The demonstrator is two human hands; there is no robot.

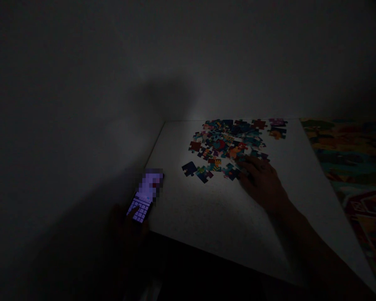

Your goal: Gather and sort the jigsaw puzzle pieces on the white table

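In the head view my left hand (130,230) is wrapped round a smartphone (140,209) with a lit screen, at the table's left edge. Its thumb lies over the on-screen keyboard; the upper screen is pixelated. My right hand (259,177) reaches over the near right side of a pile of jigsaw puzzle pieces (227,140). Its fingers stretch toward the pieces with the thumb apart, and I see nothing gripped between them, though shadow hides part of the fingertips. A dark blue puzzle piece (189,168) and a green and purple puzzle piece (204,174) lie at the pile's near edge.
The white table (200,217) meets a pale wall (238,62) at its back and left. A colourful illustrated sheet, perhaps an assembled puzzle, (347,167) covers the right side. Two separate puzzle pieces (278,133) lie at the back right. The room is very dark.
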